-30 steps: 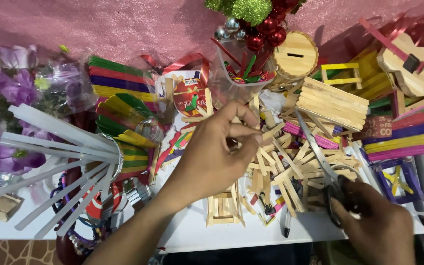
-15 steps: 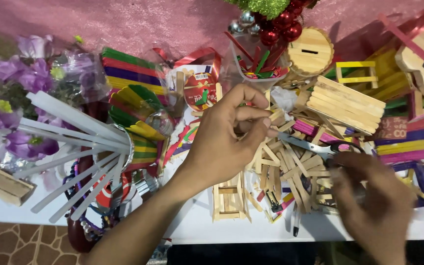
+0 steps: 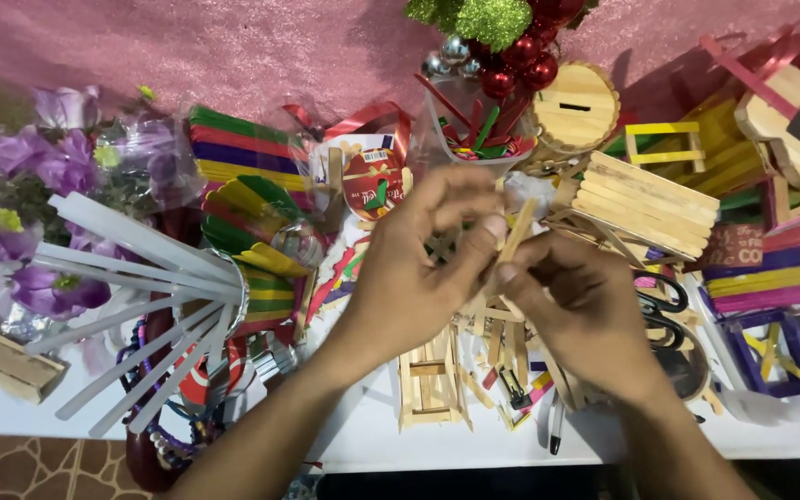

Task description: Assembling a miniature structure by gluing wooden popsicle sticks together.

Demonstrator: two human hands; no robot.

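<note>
A plain wooden craft stick (image 3: 517,231), pale and flat, stands tilted, pinched at its lower end above the cluttered table.

Bright, even, warm indoor lighting from above. Soft short shadows under both hands (image 3: 511,278) on the white table (image 3: 372,444). Faint glare on the clear plastic wrap (image 3: 298,245) and the red baubles (image 3: 511,65). Slight motion blur on fingers and the held wooden stick (image 3: 518,230). Mild softness and stretching toward edges; saturated colours, some compression smear.
</note>
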